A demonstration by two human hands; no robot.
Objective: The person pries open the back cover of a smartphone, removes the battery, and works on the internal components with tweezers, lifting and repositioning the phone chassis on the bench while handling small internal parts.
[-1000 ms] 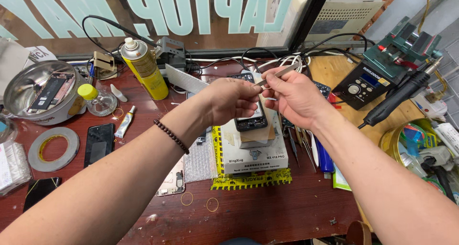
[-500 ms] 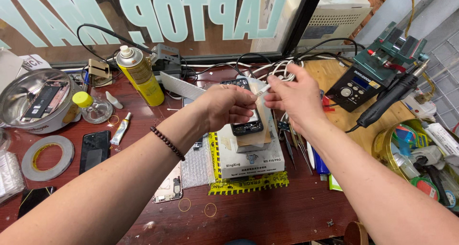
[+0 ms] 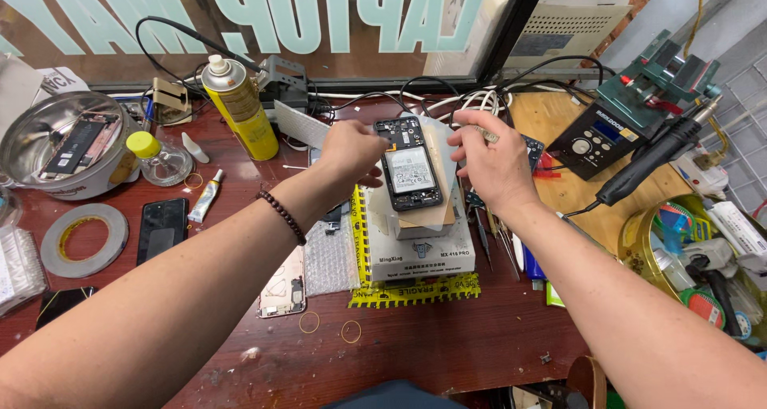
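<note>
So the black smartphone with its back cover off (image 3: 409,172) is lying face down on a tan pad on top of a white box-shaped machine (image 3: 419,245), which sits on a yellow mat on the dark red workbench (image 3: 447,337). You can see the battery label and the board up top, so the opening-up part looks done to me, and the inside work looks only partly through. Left hand (image 3: 349,149) is curled loosely at the phone's left edge, fingers bent in, touching or just about touching it, can't tell if it's actually pinching anything. Right hand (image 3: 494,165) hovers just right of the phone, half closed, thumb and forefinger pinching something small and pale; too tiny to say what. Off to the left there's a yellow spray can (image 3: 238,109), a roll of tape (image 3: 84,239) and another dark phone (image 3: 162,227). No back cover near the phone that I can make out, so my guess is reassembly is a good way off.
</note>
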